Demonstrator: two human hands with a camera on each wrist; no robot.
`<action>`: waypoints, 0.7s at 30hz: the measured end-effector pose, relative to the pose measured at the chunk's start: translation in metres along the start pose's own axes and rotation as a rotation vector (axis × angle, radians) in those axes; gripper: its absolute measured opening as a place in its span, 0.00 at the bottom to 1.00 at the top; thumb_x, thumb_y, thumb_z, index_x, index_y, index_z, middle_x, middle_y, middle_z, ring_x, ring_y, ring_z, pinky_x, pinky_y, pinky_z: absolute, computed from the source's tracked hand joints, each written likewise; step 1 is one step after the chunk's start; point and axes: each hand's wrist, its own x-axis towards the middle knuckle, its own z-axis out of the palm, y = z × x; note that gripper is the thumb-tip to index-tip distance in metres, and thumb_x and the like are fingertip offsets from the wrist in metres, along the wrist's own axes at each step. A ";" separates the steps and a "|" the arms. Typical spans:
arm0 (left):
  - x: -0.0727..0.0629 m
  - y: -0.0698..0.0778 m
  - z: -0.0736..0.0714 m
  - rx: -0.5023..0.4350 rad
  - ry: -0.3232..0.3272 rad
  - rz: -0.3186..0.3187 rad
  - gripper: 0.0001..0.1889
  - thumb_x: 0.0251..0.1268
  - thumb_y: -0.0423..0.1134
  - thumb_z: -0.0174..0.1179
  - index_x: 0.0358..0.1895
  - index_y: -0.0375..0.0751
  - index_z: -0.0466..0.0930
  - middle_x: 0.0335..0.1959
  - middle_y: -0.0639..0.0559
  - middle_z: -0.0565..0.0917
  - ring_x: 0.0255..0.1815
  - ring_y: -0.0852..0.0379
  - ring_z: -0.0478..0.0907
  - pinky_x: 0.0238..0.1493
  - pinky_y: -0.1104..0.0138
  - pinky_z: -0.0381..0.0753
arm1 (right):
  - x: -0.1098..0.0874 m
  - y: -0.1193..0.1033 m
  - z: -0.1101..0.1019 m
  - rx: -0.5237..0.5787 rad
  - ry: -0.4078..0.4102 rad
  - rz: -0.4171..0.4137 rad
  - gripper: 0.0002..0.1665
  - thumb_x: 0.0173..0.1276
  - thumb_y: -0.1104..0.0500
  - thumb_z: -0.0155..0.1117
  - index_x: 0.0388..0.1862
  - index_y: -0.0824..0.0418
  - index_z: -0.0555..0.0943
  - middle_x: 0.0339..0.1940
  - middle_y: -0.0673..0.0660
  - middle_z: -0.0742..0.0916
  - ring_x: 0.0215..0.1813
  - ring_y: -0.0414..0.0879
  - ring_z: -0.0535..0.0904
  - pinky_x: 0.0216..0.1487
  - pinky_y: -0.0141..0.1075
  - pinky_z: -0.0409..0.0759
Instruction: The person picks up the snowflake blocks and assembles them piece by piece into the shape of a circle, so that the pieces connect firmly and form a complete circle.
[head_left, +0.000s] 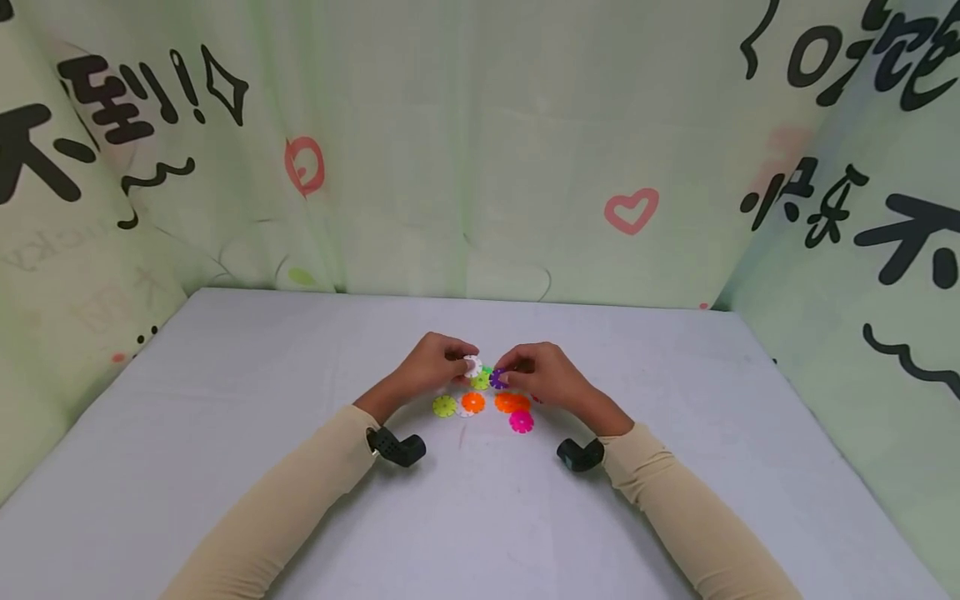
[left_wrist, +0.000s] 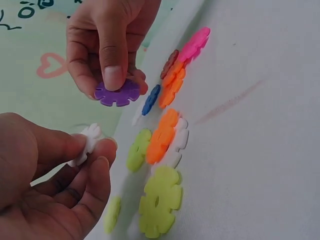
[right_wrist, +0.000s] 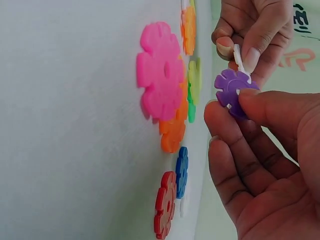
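My left hand [head_left: 438, 362] pinches a white flower-shaped disc [left_wrist: 89, 144] between thumb and fingertips. Facing it, my right hand [head_left: 546, 372] pinches a purple notched disc [right_wrist: 233, 92] between thumb and fingers. In the left wrist view a gap shows between the two discs; in the right wrist view they overlap, so whether they touch is unclear there. Below the hands lie more such discs: a yellow-green one [left_wrist: 161, 202], an orange one [left_wrist: 162, 136] over a white one [left_wrist: 181, 140], a pink one [right_wrist: 161, 72], a blue one [right_wrist: 182, 172] and a red one [right_wrist: 165, 206].
The discs lie on a table covered with white cloth [head_left: 480, 517]. Pale green curtains [head_left: 465, 150] with black lettering and red hearts hang behind it and at both sides. A black wrist camera [head_left: 397, 447] sits on the left sleeve, another [head_left: 581, 455] on the right.
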 end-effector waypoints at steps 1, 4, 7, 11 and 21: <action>0.000 0.000 0.000 -0.015 0.006 -0.008 0.15 0.68 0.31 0.59 0.57 0.35 0.80 0.44 0.45 0.82 0.31 0.54 0.83 0.39 0.68 0.82 | 0.000 0.000 0.000 -0.003 0.011 -0.003 0.08 0.65 0.64 0.67 0.44 0.61 0.85 0.37 0.52 0.86 0.37 0.45 0.82 0.32 0.35 0.81; 0.000 0.001 -0.001 -0.052 0.017 -0.036 0.15 0.68 0.31 0.59 0.57 0.36 0.80 0.42 0.45 0.82 0.33 0.53 0.83 0.40 0.67 0.82 | 0.001 -0.002 -0.001 -0.017 0.044 -0.005 0.12 0.65 0.64 0.67 0.48 0.61 0.85 0.39 0.53 0.86 0.39 0.45 0.83 0.37 0.35 0.82; 0.000 0.002 -0.002 -0.079 0.020 -0.060 0.14 0.68 0.32 0.60 0.55 0.37 0.81 0.42 0.47 0.83 0.33 0.53 0.83 0.41 0.67 0.82 | 0.001 -0.003 -0.002 -0.016 0.074 0.005 0.14 0.66 0.65 0.67 0.51 0.61 0.85 0.41 0.53 0.87 0.40 0.45 0.83 0.41 0.35 0.82; -0.003 0.004 0.000 -0.110 0.010 -0.090 0.14 0.67 0.33 0.61 0.54 0.38 0.82 0.43 0.47 0.83 0.34 0.53 0.84 0.41 0.67 0.82 | 0.001 -0.004 -0.002 0.045 0.109 0.016 0.11 0.65 0.65 0.67 0.46 0.61 0.84 0.40 0.54 0.87 0.40 0.45 0.84 0.43 0.36 0.82; -0.011 0.012 0.003 -0.164 -0.030 -0.100 0.14 0.68 0.34 0.61 0.55 0.36 0.81 0.41 0.46 0.84 0.35 0.52 0.83 0.41 0.65 0.83 | 0.000 -0.006 0.000 0.113 0.140 -0.005 0.08 0.65 0.64 0.68 0.43 0.63 0.84 0.37 0.55 0.88 0.39 0.45 0.86 0.43 0.37 0.83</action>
